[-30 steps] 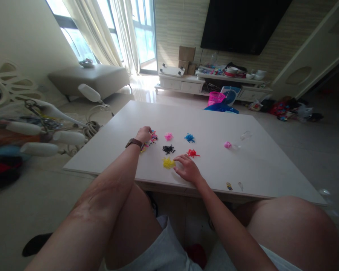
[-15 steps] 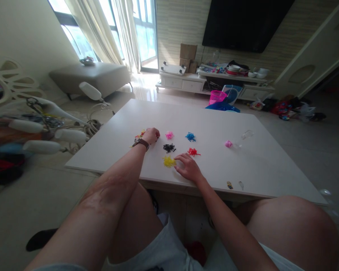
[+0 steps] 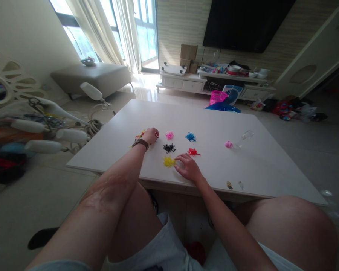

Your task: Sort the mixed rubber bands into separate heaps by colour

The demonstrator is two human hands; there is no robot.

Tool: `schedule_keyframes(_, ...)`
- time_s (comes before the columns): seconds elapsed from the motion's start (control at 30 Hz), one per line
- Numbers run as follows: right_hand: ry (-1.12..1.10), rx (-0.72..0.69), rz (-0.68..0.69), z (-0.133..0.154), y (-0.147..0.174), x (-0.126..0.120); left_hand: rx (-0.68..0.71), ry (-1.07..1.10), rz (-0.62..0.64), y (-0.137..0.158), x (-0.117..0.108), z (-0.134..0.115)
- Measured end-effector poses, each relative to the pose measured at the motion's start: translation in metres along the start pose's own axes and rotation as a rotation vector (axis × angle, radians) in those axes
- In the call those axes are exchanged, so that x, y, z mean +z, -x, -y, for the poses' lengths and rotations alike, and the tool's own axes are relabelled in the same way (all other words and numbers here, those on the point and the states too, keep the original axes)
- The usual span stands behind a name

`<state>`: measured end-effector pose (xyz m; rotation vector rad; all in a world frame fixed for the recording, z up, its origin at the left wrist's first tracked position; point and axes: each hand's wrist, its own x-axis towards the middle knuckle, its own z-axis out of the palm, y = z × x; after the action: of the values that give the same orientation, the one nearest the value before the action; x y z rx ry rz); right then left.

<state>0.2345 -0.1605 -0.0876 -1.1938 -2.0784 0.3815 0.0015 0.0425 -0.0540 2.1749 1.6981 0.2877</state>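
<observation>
My left hand point(image 3: 150, 136), with a watch on its wrist, rests on the white table with its fingers curled down. It partly covers a mixed-colour pile point(image 3: 140, 133) of small strip-like pieces; what its fingertips pinch is too small to make out. Beside it lie a pink pile point(image 3: 169, 135) and a black pile point(image 3: 168, 148). My right hand point(image 3: 188, 167) lies with thumb and fingers apart, its fingertips at the right edge of a yellow pile point(image 3: 168, 162). A red pile point(image 3: 192, 151) is just beyond that hand, and a blue pile point(image 3: 190, 137) lies farther back.
On the right of the table point(image 3: 214, 120) are a pink object point(image 3: 228, 144) and a clear container point(image 3: 247, 134) on its side. A small yellow figure piece point(image 3: 229, 185) and a clear piece point(image 3: 241, 185) lie near the front edge. A pink basket point(image 3: 217, 97) stands behind the table.
Both hands stay almost in place; the left fingers shift very slightly. The piles look the same, and the view itself moves a little.
</observation>
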Motion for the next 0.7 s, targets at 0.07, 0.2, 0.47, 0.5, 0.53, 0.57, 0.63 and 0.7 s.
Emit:
schedule_keyframes(0.07, -0.002, 0.0, 0.0, 0.0, 0.0, 0.0, -0.004, 0.009, -0.001, 0.001, -0.004, -0.001)
schedule_keyframes(0.2, -0.004, 0.0, 0.0, 0.001, 0.0, -0.001, -0.02, 0.03, 0.0, 0.005, -0.016, -0.003)
schedule_keyframes(0.47, 0.0, 0.009, 0.006, 0.001, 0.0, -0.001, -0.053, 0.085, -0.01, 0.013, -0.028, -0.007)
schedule_keyframes(0.5, 0.0, 0.01, 0.007, 0.001, 0.001, -0.001, -0.056, 0.093, -0.007, 0.013, -0.028, -0.007)
schedule_keyframes(0.53, 0.001, 0.01, 0.007, 0.001, 0.001, -0.001, -0.06, 0.102, -0.004, 0.013, -0.029, -0.008)
schedule_keyframes(0.57, 0.001, 0.011, 0.007, 0.002, 0.0, -0.001, -0.063, 0.112, -0.002, 0.013, -0.029, -0.008)
schedule_keyframes(0.63, 0.001, 0.013, 0.009, 0.002, 0.0, -0.002, -0.071, 0.122, -0.004, 0.013, -0.03, -0.008)
schedule_keyframes(0.7, -0.002, 0.016, 0.01, 0.003, 0.0, -0.002, -0.082, 0.121, -0.008, 0.012, -0.031, -0.007)
